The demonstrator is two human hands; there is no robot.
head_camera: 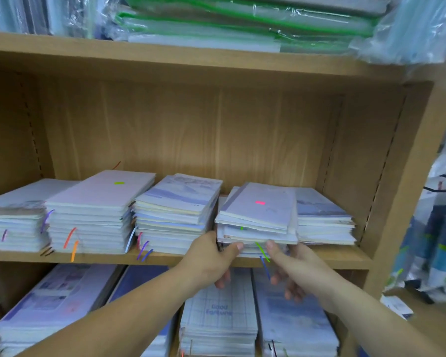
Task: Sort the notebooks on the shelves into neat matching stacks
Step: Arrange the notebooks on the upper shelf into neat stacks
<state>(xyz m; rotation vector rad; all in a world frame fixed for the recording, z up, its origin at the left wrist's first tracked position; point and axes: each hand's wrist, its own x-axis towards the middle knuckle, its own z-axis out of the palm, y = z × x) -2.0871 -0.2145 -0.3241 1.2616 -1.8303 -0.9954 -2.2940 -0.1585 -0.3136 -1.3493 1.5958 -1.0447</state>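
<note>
You faced a wooden shelf (108,257) carrying five notebook stacks side by side: a low stack (13,220) at far left, a tall white stack (93,215), a bluish stack (175,215), then the skewed stack (258,220), its top notebooks twisted, just beside a neat stack (322,220) near the right wall (386,163). Your left hand (214,258) and right hand (291,266) gripped the skewed stack's lower front edge over the shelf lip, thumbs on top and fingers curled beneath. Above the stacks, the back panel (191,130) showed up to the upper board (191,60).
</note>
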